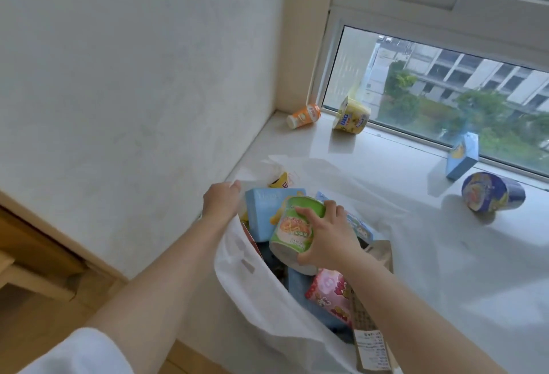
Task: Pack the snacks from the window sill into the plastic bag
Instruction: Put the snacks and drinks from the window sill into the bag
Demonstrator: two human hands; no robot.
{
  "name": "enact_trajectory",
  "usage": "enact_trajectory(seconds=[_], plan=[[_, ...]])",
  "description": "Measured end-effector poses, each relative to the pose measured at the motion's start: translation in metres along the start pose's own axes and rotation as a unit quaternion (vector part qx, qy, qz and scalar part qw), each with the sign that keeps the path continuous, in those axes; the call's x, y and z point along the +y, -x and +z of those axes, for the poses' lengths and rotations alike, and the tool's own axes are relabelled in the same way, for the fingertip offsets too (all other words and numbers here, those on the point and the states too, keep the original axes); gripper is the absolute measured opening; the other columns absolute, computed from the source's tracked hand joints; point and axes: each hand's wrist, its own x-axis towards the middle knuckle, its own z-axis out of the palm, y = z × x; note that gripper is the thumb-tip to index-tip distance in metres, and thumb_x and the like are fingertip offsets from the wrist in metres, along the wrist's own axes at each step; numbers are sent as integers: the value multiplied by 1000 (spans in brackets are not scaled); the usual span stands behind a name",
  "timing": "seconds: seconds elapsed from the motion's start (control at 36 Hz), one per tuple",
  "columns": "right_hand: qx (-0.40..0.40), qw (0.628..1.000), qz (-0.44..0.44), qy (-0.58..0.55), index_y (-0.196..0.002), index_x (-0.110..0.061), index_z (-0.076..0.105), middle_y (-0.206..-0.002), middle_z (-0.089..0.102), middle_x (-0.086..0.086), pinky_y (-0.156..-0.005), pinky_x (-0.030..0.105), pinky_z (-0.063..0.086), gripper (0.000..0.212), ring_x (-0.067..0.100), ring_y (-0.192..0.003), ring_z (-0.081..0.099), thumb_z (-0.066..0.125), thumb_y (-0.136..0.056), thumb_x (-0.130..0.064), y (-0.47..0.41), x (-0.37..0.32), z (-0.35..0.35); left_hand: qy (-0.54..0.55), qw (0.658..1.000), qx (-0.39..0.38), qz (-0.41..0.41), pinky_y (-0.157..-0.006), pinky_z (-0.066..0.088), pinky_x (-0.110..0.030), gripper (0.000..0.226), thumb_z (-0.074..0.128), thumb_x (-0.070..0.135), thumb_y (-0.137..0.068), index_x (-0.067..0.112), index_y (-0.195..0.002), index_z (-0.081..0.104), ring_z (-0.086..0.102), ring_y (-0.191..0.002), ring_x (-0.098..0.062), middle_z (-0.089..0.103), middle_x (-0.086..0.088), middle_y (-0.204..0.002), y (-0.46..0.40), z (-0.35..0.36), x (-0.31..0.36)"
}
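The mouth of the plastic bag (pixel 237 257) is standing open but crowded: the green cup (pixel 297 226) in the right hand (pixel 329 240) is filling its middle, with boxes packed around it. Bare sill (pixel 395 171) is lying open between the bag and the yellow cup (pixel 352 115) (tipped against the glass), giving room to reach.

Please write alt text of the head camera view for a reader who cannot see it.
A person's right hand lowers a green noodle cup into a white plastic bag of snacks, whose edge the left hand holds. On the pale window sill remain an orange cup, a yellow cup, a blue carton and a dark blue bowl.
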Motion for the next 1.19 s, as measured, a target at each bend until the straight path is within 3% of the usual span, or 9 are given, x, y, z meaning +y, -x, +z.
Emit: enact_trajectory(seconds=[0.06, 0.11, 0.19, 0.28, 0.33, 0.47, 0.67, 1.11, 1.19], plan=[[-14, 1000, 5, 1, -140, -43, 21, -129, 21, 6, -97, 40, 42, 96, 29, -126, 19, 58, -55, -67, 2, 4, 0, -27, 999, -10, 17, -67, 32, -30, 41, 39, 27, -99, 6, -64, 45, 46, -80, -26, 47, -7, -69, 0, 3, 2], [-28, 999, 16, -2, -141, -40, 20, -131, 21, 7, -97, 42, 43, 96, 31, -127, 20, 59, -58, -68, -2, 5, -3, -59, 997, -35, 41, -70, 36, -27, 29, 42, 25, -97, 7, -81, 57, 48, -82, -24, 51, -3, -73, 5, 9, 5], [-57, 998, 26, -5, -143, -40, 15, -135, 19, 9, -103, 44, 37, 100, 33, -127, 20, 67, -61, -66, -12, 5, -9, -128, 986, -23, 108, -74, 47, -33, 25, 44, 21, -90, 14, -101, 66, 58, -90, -28, 65, -6, -97, 11, 19, 8], [-104, 993, 33, -35, -144, -45, 12, -144, 15, 7, -109, 47, 30, 100, 32, -134, 17, 68, -63, -69, -18, 14, -18, -199, 963, 24, 178, -79, 43, -33, 46, 49, 21, -89, 25, -134, 48, 52, -108, -25, 54, -5, -122, 14, 25, 13], [-102, 993, 32, -42, -144, -46, 16, -149, 15, 5, -110, 46, 28, 90, 31, -137, 18, 59, -70, -73, -21, 21, -26, -267, 934, 53, 231, -84, 41, -33, 54, 51, 26, -89, 23, -141, 37, 44, -114, -24, 45, -6, -125, 17, 30, 20], [16, 997, 36, -67, -143, -33, 30, -144, 35, 3, -104, 42, 35, 64, 25, -134, 31, 50, -87, -57, -30, 34, -39, -327, 894, 80, 295, -88, 37, -34, 51, 52, 32, -89, 22, -137, 40, 38, -116, -25, 41, -4, -126, 20, 44, 46], [92, 992, 43, -75, -134, -23, 47, -136, 44, 4, -102, 37, 35, 44, 23, -130, 33, 51, -92, -36, -66, 73, -66, -306, 906, 55, 286, -90, 38, -37, 61, 52, 29, -88, 21, -144, 28, 38, -120, -26, 38, -6, -131, 3, 71, 98], [11, 973, 205, -108, -135, -22, 46, -137, 39, 6, -95, 37, 40, 45, 25, -130, 33, 47, -92, -35, -255, 155, -80, -406, 877, -56, 252, -93, 40, -38, 52, 47, 30, -91, 21, -140, 33, 38, -125, -27, 38, -8, -135, -199, 158, 187], [8, 974, 210, -85, -137, -22, 42, -137, 39, 6, -95, 36, 40, 48, 25, -130, 33, 48, -92, -35, -299, 167, -78, -414, 879, -69, 227, -85, 41, -34, 47, 48, 29, -90, 22, -135, 39, 43, -120, -26, 44, -7, -130, -245, 181, 197]])
